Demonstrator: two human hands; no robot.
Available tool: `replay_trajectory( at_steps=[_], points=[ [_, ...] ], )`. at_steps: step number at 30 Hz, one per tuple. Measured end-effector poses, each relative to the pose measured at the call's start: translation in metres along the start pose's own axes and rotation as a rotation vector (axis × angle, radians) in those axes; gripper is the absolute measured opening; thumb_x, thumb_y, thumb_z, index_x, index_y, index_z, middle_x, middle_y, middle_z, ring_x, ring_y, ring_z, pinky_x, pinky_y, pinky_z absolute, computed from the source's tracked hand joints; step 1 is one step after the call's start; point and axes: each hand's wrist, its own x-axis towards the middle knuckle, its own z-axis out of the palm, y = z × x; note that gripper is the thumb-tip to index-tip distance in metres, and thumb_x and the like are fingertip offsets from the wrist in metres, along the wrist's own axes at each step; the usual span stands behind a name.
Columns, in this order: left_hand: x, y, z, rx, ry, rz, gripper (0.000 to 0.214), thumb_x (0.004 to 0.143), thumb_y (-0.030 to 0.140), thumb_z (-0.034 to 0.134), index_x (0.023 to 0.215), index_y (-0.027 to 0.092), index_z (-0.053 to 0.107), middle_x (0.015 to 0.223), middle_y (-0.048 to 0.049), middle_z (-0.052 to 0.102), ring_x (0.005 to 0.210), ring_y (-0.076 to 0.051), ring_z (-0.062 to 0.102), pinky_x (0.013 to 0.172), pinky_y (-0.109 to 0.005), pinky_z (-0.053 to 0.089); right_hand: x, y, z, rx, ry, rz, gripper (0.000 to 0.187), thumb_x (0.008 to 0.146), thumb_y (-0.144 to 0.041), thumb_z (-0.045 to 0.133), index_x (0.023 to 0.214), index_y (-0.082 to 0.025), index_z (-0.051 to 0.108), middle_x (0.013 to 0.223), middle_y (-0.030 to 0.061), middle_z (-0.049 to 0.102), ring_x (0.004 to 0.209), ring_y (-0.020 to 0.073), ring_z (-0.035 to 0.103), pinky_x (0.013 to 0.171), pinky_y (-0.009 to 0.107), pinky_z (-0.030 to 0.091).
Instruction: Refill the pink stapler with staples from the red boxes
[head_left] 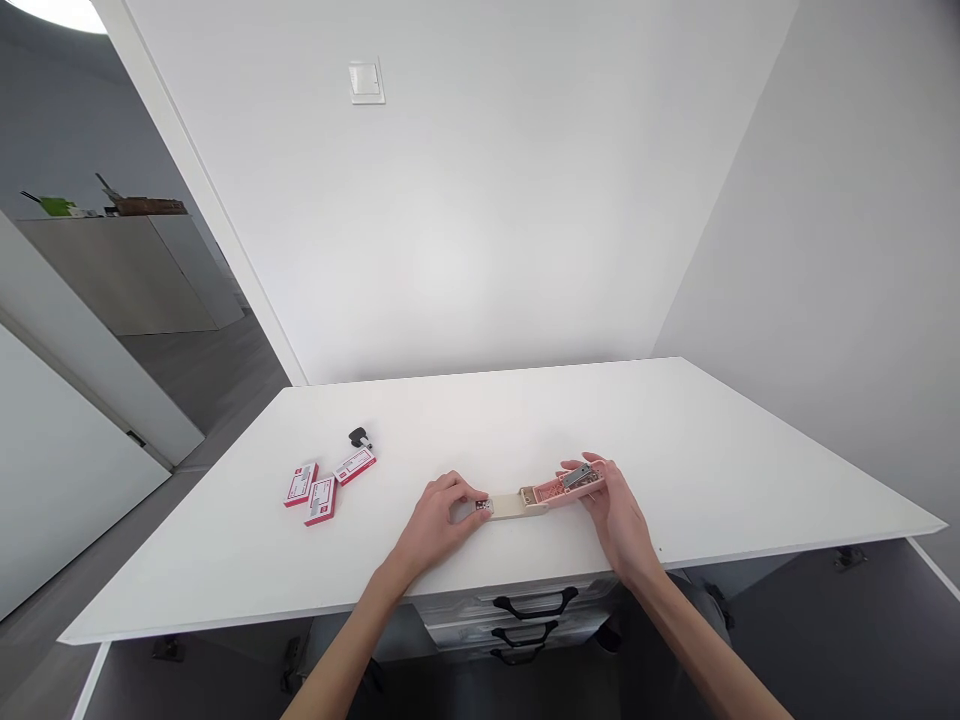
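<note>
A stapler lies swung wide open on the white table, its cream base to the left and its pink upper arm to the right. Thumb and fingers of my left hand pinch the base's left end, beside the small metal plate. My right hand is closed around the far end of the pink arm, whose hollow underside faces up. A grey metal part shows inside that arm, next to my right fingers. Whether staples are in it is too small to tell.
Three small red-and-white boxes lie at the left of the white table. Behind them is a small black object with a metal end. Drawers with black handles are under the front edge. A wall stands behind the table.
</note>
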Motion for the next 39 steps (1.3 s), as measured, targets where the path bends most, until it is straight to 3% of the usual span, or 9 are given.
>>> replay_trajectory(
  at_steps=[9,12,16,22,26,35,39],
  points=[
    [-0.003,0.000,-0.001,0.035,0.033,0.036,0.015,0.093,0.037,0.063,0.102,0.028,0.071,0.105,-0.0031,0.067,0.102,-0.024,0.063,0.097,-0.042,0.049,-0.006,0.004,0.004,-0.216,-0.004,-0.061,0.045,0.100,-0.066,0.040,0.120,-0.029,0.053,0.117,0.0057,0.073,0.112,0.0258,0.066,0.100,0.045,0.050],
    [-0.003,0.007,0.000,0.071,0.099,0.100,0.018,0.095,0.036,0.061,0.109,0.028,0.068,0.112,-0.0048,0.065,0.108,-0.025,0.061,0.096,-0.042,0.050,-0.010,0.003,0.007,-0.360,0.009,-0.122,0.046,0.101,-0.067,0.037,0.117,-0.027,0.054,0.118,0.0065,0.071,0.112,0.0250,0.063,0.099,0.042,0.047],
    [0.006,0.033,0.012,0.117,0.171,0.215,0.021,0.101,0.035,0.054,0.118,0.028,0.064,0.119,-0.0068,0.062,0.114,-0.025,0.058,0.100,-0.043,0.047,-0.014,0.004,0.010,-0.448,0.046,-0.209,0.047,0.101,-0.066,0.037,0.114,-0.025,0.055,0.115,0.0080,0.068,0.106,0.0250,0.062,0.093,0.039,0.046],
    [0.041,0.082,0.040,0.087,0.087,0.275,0.026,0.099,0.039,0.059,0.121,0.029,0.066,0.114,-0.0049,0.066,0.106,-0.024,0.060,0.096,-0.042,0.048,-0.014,0.004,0.011,-0.466,0.052,-0.240,0.047,0.102,-0.065,0.033,0.112,-0.024,0.054,0.109,0.0079,0.066,0.102,0.0252,0.062,0.087,0.038,0.047],
    [0.059,0.098,0.051,0.100,0.066,0.300,0.019,0.097,0.038,0.062,0.112,0.029,0.071,0.107,-0.0034,0.068,0.102,-0.024,0.061,0.094,-0.043,0.048,-0.015,0.001,0.013,-0.450,0.060,-0.243,0.048,0.102,-0.066,0.032,0.110,-0.025,0.056,0.110,0.0078,0.067,0.102,0.0253,0.064,0.083,0.038,0.049],
    [0.057,0.098,0.057,0.098,0.093,0.273,0.013,0.101,0.030,0.052,0.100,0.025,0.065,0.105,-0.0026,0.069,0.099,-0.022,0.063,0.091,-0.041,0.048,-0.016,0.002,0.016,-0.473,0.076,-0.218,0.047,0.101,-0.068,0.032,0.105,-0.026,0.054,0.102,0.0067,0.072,0.082,0.0246,0.068,0.073,0.037,0.050],
    [0.051,0.093,0.053,0.097,0.098,0.255,0.016,0.104,0.029,0.044,0.105,0.025,0.060,0.108,-0.0038,0.068,0.096,-0.022,0.063,0.091,-0.041,0.047,-0.016,0.003,0.016,-0.481,0.094,-0.223,0.045,0.102,-0.067,0.032,0.103,-0.026,0.053,0.107,0.0081,0.073,0.086,0.0250,0.069,0.077,0.038,0.049]
  ],
)
